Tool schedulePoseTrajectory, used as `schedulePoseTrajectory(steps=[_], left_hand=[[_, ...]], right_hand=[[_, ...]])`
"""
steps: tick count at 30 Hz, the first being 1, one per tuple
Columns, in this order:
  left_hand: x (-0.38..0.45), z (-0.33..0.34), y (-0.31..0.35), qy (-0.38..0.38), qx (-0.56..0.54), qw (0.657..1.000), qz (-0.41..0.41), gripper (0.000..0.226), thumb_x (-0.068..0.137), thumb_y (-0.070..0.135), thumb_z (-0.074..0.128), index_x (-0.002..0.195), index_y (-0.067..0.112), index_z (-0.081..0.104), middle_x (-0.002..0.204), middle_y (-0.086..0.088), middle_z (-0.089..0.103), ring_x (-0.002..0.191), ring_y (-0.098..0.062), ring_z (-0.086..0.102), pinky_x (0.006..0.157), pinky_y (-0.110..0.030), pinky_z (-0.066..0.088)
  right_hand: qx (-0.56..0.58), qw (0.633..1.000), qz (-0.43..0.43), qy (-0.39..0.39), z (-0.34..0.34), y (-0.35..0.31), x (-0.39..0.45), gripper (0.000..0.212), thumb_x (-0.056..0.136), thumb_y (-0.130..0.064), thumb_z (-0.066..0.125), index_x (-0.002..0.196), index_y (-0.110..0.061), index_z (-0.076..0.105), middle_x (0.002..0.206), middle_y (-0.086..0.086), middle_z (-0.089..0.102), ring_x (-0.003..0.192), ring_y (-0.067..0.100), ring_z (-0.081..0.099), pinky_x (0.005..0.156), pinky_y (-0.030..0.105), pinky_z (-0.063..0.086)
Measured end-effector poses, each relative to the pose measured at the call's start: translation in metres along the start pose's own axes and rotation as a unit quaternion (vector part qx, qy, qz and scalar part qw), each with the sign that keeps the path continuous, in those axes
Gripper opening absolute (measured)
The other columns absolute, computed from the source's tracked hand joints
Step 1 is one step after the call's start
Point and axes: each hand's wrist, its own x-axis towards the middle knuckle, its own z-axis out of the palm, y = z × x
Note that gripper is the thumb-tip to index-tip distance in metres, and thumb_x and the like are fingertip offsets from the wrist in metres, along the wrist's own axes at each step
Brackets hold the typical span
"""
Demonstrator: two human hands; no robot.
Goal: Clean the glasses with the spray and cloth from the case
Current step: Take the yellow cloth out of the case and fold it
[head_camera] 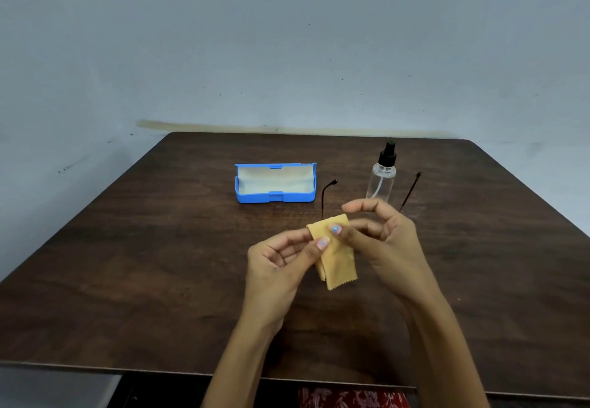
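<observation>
just beyond both hands, glasses temples pointing away, lenses hidden behind them; left hand and right hand pinch the cloth together, right hand likely nearer the spray bottle.

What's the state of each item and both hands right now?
case: open, lid up, looks empty, on the table
spray bottle: upright, cap on, standing on the table, untouched
glasses: arms unfolded and pointing away, front hidden behind the hands
cloth: folded, held above the table, lower end hanging
left hand: pinching the cloth
right hand: thumb on the cloth, other fingers loose
</observation>
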Motion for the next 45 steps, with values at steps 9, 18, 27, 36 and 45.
schedulePoseTrajectory(steps=[9,18,27,36,45], left_hand=[[0.001,-0.003,0.003,-0.026,0.057,0.998,0.016,0.012,0.077,0.013,0.066,0.087,0.013,0.074,0.084,0.002,0.076,0.082,-0.007,0.071,0.07,-0.013,0.052],[-0.002,-0.002,0.002,-0.036,0.091,0.995,0.019,0.015,0.071,0.023,0.068,0.084,0.019,0.074,0.08,0.0,0.076,0.077,-0.009,0.071,0.066,-0.015,0.053],[-0.001,-0.005,0.003,-0.025,0.037,0.999,-0.014,0.012,0.074,0.004,0.07,0.085,0.007,0.072,0.075,-0.004,0.075,0.069,-0.008,0.07,0.056,-0.012,0.05],[0.0,-0.008,0.001,-0.014,0.032,0.999,-0.033,0.031,0.062,0.015,0.073,0.089,0.001,0.071,0.083,-0.013,0.075,0.077,-0.021,0.072,0.062,-0.024,0.058],[0.002,-0.014,0.009,-0.06,-0.004,0.993,-0.099,0.034,0.063,0.008,0.069,0.097,0.005,0.068,0.092,-0.014,0.074,0.082,-0.022,0.072,0.063,-0.027,0.059]], right_hand=[[0.033,0.999,0.008,-0.002,0.002,0.0,0.0,0.036,0.061,-0.018,0.072,0.095,-0.012,0.06,0.07,0.003,0.073,0.066,0.011,0.068,0.053,0.024,0.052],[0.005,1.0,-0.003,-0.02,0.001,0.006,0.003,0.032,0.076,0.002,0.069,0.101,-0.016,0.059,0.077,0.009,0.072,0.072,0.023,0.066,0.06,0.031,0.054],[-0.04,0.999,-0.021,-0.011,0.0,0.006,0.003,0.034,0.073,-0.011,0.074,0.103,-0.019,0.059,0.076,0.006,0.071,0.065,0.01,0.065,0.053,0.02,0.048],[-0.057,0.998,-0.037,-0.002,0.001,0.006,0.005,0.036,0.071,-0.01,0.077,0.1,-0.02,0.059,0.078,0.007,0.071,0.071,0.016,0.066,0.062,0.028,0.053],[0.014,0.98,0.149,-0.133,-0.008,0.009,0.004,0.033,0.072,-0.009,0.071,0.104,-0.003,0.066,0.084,0.006,0.072,0.073,0.012,0.069,0.057,0.019,0.052]])
